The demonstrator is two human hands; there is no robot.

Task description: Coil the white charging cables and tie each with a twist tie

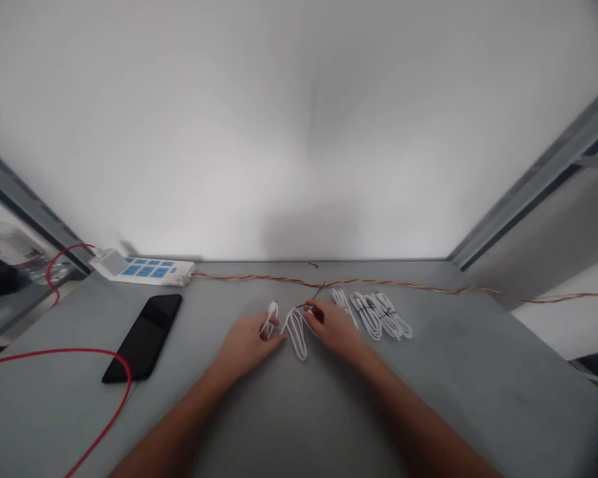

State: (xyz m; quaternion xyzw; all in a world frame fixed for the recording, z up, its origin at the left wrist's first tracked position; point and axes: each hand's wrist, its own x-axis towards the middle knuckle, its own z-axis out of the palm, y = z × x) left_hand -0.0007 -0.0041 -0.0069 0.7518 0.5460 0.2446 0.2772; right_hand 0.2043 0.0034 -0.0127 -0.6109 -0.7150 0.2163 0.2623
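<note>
Between my two hands a white cable (297,335) lies folded in loops on the grey table. My left hand (249,340) is closed on the cable's left end, where a white plug shows above the fingers. Thumb and index finger of my right hand (331,325) pinch together at the right side of the loops, by a dark twist tie (321,290). Whether the fingers hold the tie, the cable or both is hard to make out. Just right of that hand lie several bundled white cables (373,315), bound with dark ties.
A white power strip (179,271) with blue sockets and a plugged-in adapter stands at the back left. In front of it lies a black phone (144,337), crossed by a red cable (122,362). Twisted red and yellow wires (408,285) run along the back near the white wall.
</note>
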